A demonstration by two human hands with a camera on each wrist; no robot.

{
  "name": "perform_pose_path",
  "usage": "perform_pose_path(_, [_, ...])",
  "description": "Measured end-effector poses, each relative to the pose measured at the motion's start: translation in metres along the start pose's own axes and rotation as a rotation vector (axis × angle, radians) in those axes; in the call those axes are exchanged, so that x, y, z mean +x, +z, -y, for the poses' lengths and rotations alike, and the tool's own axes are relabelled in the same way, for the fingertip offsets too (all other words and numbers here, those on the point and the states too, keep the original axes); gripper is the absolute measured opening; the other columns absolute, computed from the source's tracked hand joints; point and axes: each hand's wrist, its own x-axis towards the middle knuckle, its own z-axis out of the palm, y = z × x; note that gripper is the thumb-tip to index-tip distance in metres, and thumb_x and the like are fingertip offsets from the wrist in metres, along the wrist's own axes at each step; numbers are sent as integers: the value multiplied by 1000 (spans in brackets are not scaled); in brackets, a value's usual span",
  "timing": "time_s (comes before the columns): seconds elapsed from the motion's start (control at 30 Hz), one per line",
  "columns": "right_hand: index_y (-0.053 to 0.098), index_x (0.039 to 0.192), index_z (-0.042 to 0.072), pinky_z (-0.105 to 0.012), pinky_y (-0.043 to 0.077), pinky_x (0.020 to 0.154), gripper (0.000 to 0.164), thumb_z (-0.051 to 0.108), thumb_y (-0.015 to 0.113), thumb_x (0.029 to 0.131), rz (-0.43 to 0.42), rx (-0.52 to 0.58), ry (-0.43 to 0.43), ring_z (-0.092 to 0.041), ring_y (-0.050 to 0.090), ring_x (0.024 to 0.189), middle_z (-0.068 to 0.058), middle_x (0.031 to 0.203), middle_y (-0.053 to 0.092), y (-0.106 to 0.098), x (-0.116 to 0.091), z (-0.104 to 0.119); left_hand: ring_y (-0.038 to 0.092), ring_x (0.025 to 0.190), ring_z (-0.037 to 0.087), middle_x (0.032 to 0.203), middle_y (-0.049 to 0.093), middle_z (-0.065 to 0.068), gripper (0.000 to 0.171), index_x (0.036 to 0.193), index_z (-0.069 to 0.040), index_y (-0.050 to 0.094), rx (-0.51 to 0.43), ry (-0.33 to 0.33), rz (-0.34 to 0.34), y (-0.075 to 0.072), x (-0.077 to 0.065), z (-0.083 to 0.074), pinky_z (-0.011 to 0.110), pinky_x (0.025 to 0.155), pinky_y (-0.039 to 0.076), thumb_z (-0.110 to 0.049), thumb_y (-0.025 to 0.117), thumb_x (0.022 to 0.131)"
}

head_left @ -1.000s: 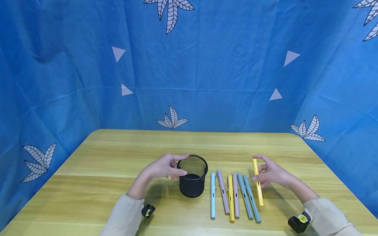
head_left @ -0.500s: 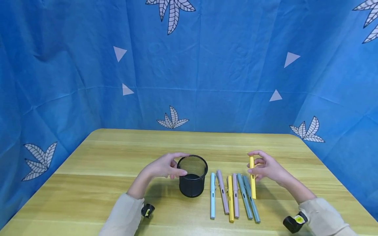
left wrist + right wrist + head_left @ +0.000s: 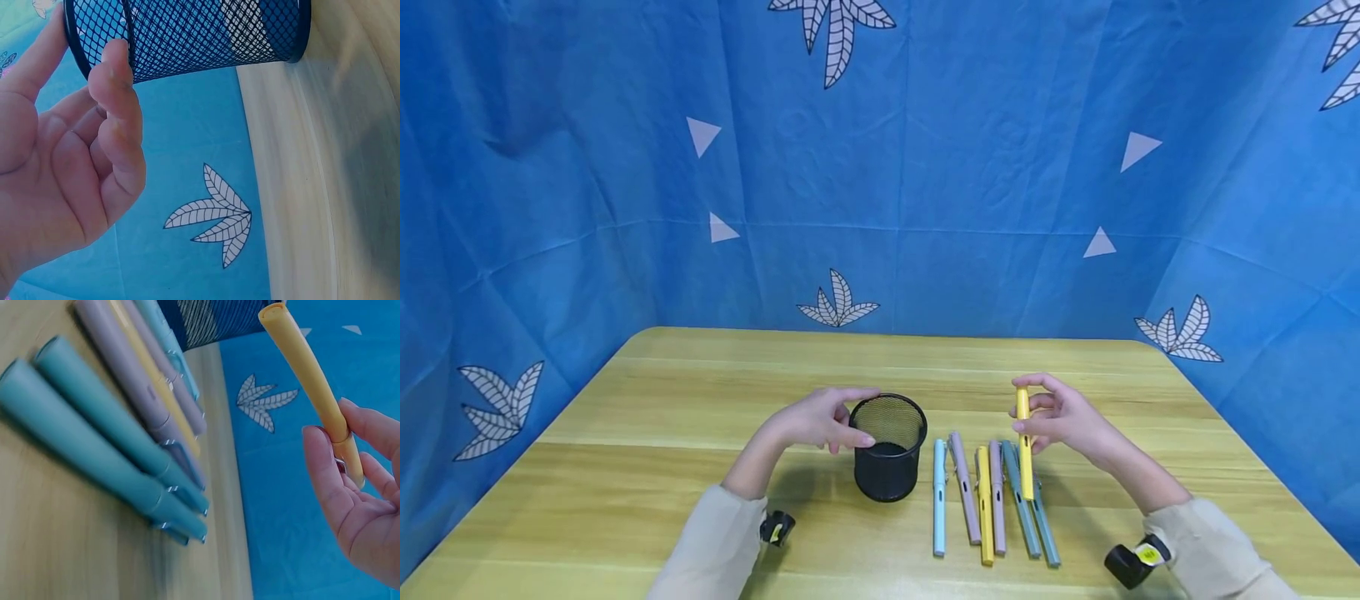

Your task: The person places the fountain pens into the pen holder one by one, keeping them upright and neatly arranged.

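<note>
Held upright over the far ends of the lying pens is a yellow pen (image 3: 1025, 450), pinched near its top by my right hand (image 3: 1063, 421). The right wrist view shows thumb and fingers round the capped end of this yellow pen (image 3: 306, 369). My left hand (image 3: 820, 423) grips the rim of a black mesh pen holder (image 3: 887, 475), which stands on the table. Between the hands lie a light blue pen (image 3: 940, 500), two purple pens (image 3: 966, 492), another yellow pen (image 3: 987, 508) and two teal pens (image 3: 1021, 508). The raised pen partly covers the teal ones.
The wooden table (image 3: 700, 392) has a blue patterned cloth (image 3: 985, 275) hanging behind and at both sides. The lying pens form a loose row just right of the pen holder. Black wrist cameras (image 3: 1131, 565) sit at both cuffs.
My right hand has moved left and slightly away from me with the yellow pen, from right of the row to above the teal pens. The left hand and pen holder have stayed put.
</note>
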Motion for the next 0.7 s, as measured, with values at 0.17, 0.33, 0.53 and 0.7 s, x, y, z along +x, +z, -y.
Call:
perform_pose_path(0.17, [31, 128, -3, -42, 51, 57, 58, 2, 64, 81, -26, 27, -31, -23, 60, 74, -27, 99, 51, 7, 5, 8, 54, 48, 29, 49, 43, 2, 66, 138, -10, 36, 4, -24, -1, 0, 1, 0, 24, 43, 35, -20, 67, 81])
perform_pose_path(0.33, [32, 127, -2, -41, 51, 57, 54, 1, 62, 83, -84, 49, -81, -21, 60, 75, -14, 99, 57, 15, 9, 16, 54, 54, 39, 48, 42, 2, 67, 137, -11, 36, -5, -53, -11, -1, 2, -3, 22, 42, 33, -19, 69, 79])
perform_pose_path(0.53, [38, 124, 3, -39, 51, 56, 41, 5, 57, 87, -146, 86, -137, -19, 61, 74, -10, 95, 59, 23, 12, 19, 49, 42, 15, 46, 38, 0, 67, 137, -7, 37, -5, -53, -5, -1, 2, -7, 22, 43, 33, -16, 70, 79])
perform_pose_path(0.7, [42, 122, 9, -38, 52, 56, 35, 6, 54, 89, -171, 154, -175, -18, 60, 73, -6, 96, 60, 30, 16, 22, 47, 40, 14, 45, 36, 0, 67, 136, -5, 38, 8, -62, -6, 0, 2, -9, 26, 48, 39, -15, 70, 78])
